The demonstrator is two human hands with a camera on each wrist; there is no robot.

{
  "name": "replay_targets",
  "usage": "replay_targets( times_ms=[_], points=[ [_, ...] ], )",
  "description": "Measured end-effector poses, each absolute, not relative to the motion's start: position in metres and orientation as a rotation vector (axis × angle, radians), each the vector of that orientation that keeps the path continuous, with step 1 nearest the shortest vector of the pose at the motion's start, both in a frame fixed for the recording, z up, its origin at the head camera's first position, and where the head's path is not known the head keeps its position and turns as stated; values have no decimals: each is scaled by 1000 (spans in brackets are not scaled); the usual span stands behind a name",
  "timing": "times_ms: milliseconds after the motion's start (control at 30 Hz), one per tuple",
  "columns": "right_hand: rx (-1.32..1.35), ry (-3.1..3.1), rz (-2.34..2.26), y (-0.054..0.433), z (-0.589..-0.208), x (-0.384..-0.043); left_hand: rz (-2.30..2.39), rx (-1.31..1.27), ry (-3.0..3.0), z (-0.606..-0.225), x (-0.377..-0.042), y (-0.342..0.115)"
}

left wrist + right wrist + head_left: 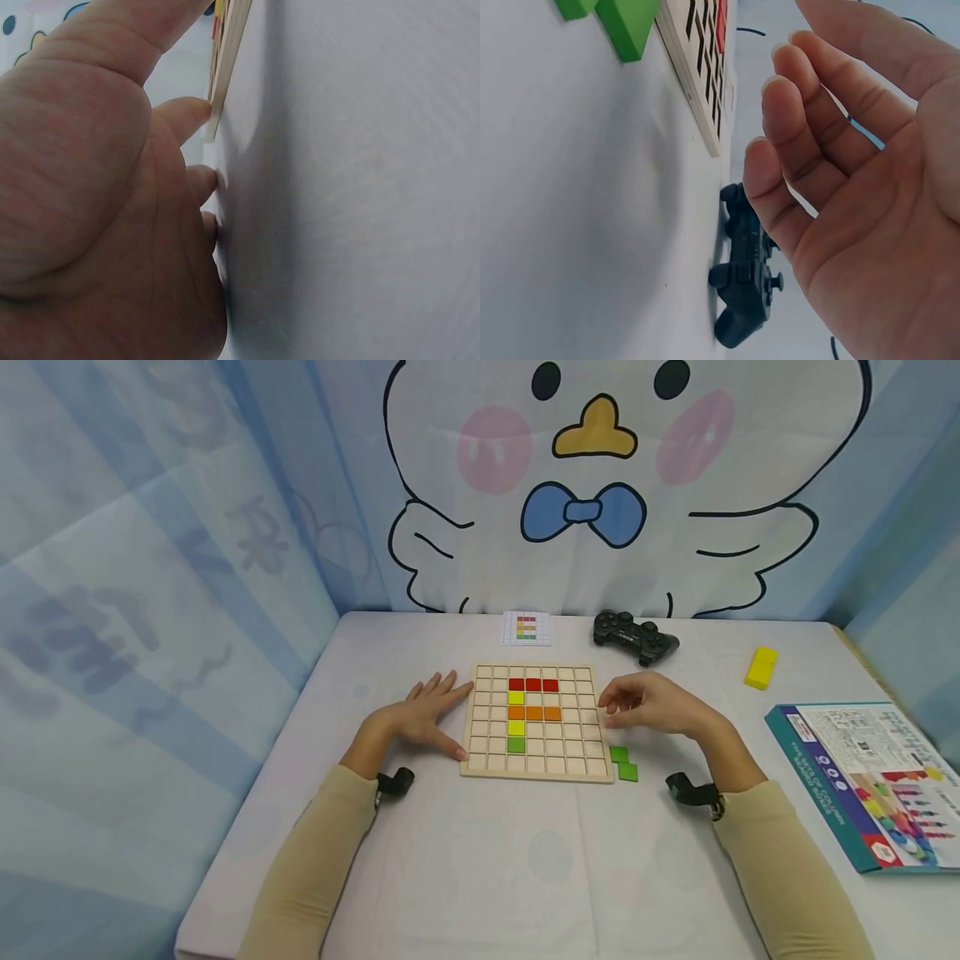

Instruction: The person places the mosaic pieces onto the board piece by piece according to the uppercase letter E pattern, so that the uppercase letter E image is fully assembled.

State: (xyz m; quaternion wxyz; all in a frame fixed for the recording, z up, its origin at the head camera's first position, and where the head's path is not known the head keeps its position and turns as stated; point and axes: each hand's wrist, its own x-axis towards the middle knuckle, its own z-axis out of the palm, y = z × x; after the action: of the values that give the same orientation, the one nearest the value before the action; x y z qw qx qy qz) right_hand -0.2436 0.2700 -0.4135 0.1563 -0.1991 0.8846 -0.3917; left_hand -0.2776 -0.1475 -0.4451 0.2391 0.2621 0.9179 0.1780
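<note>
A wooden grid board (487, 764) lies on the table, with red, yellow, orange and green square tiles set in some of its cells. My left hand (420, 714) has its fingers spread, thumb and index fingertip at the board's left edge, as the left wrist view also shows. Beside the right edge hovers my right hand (656, 703), its fingers loosely bent. Nothing shows between those fingers (784, 112) in the right wrist view. Two loose green tiles (627, 772) lie by the board's lower right corner, below my right hand.
Behind the board is a small card (527, 628) with a coloured grid pattern. A black game controller (636, 637) lies at the back, right of the card. Farther right are a yellow block (761, 667) and a flat teal-edged box (847, 752). Printed curtains stand behind the table.
</note>
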Motion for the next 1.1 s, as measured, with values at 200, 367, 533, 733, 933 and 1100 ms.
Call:
replay_targets(
  times_ms=[200, 367, 533, 733, 933, 1100],
  points=[
    [-532, 2393, -1053, 276, -416, -246, 476, 713, 2514, -445, -279, -148],
    [-578, 2348, -985, 278, -418, -245, 479, 709, 2516, -443, -277, -148],
    [-639, 2319, -970, 278, -419, -245, 474, 706, 2520, -443, -277, -148],
    [-635, 2301, -951, 275, -421, -244, 478, 710, 2520, -445, -278, -149],
    [-601, 2297, -906, 274, -422, -244, 469, 721, 2514, -447, -280, -149],
    [-618, 2314, -881, 273, -423, -243, 467, 728, 2515, -447, -279, -148]
  ],
)
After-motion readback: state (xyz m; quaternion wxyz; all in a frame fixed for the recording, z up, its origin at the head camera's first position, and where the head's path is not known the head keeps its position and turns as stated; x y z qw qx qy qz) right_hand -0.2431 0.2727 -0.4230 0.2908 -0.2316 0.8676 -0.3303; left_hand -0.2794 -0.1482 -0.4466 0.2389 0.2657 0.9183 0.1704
